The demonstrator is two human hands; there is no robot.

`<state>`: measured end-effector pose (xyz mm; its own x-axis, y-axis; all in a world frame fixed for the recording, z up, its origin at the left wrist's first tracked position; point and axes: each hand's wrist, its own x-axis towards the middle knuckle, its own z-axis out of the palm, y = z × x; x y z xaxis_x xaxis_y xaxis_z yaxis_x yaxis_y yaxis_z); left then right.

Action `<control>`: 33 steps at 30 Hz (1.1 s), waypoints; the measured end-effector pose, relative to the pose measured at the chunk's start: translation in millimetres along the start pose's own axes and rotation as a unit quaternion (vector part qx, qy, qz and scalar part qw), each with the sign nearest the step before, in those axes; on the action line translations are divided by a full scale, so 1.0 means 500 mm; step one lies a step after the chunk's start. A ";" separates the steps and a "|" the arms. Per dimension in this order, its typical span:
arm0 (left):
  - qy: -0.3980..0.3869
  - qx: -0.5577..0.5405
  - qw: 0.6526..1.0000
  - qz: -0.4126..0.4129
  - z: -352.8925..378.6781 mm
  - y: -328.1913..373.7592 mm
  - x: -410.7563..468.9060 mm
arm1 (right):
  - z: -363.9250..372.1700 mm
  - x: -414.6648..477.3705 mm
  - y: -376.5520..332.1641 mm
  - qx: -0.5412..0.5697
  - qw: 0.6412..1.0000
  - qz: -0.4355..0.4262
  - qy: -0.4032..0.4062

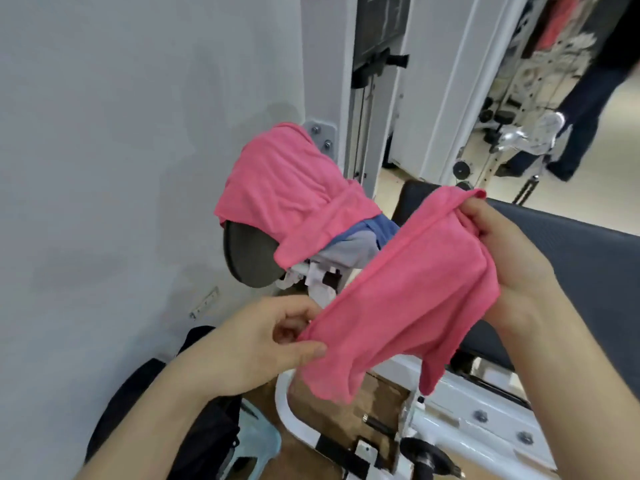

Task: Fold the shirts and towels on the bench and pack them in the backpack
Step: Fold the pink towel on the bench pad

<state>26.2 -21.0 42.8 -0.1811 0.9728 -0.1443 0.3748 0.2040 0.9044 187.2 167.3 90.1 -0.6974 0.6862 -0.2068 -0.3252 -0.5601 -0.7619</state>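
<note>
A pink towel (401, 292) hangs stretched in the air between both hands, above the bench frame. My left hand (256, 344) pinches its lower left end. My right hand (502, 251) grips its upper right end by the black bench pad (571, 251). A second pink towel (287, 188) lies draped over the round end pad (249, 261) of the machine, on top of a blue and grey shirt (356, 240) and some white cloth (311, 278). The black backpack (207, 441) sits on the floor below my left forearm, partly hidden by it.
A grey wall (121, 168) fills the left side. The white bench frame (467, 410) runs along the bottom right. Gym machines and a mirror stand behind, with a person (588, 109) in dark trousers at the upper right. A pale blue item (256, 441) lies beside the backpack.
</note>
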 end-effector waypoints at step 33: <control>0.037 0.419 0.899 0.125 0.404 0.177 0.564 | -0.863 -0.194 -0.326 -0.322 0.843 0.041 0.428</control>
<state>191.8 293.7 1.0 -0.0454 0.9960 0.0767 0.9597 0.0222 0.2802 583.5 392.2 -30.1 0.1065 0.8955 -0.4321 0.3081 -0.4429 -0.8420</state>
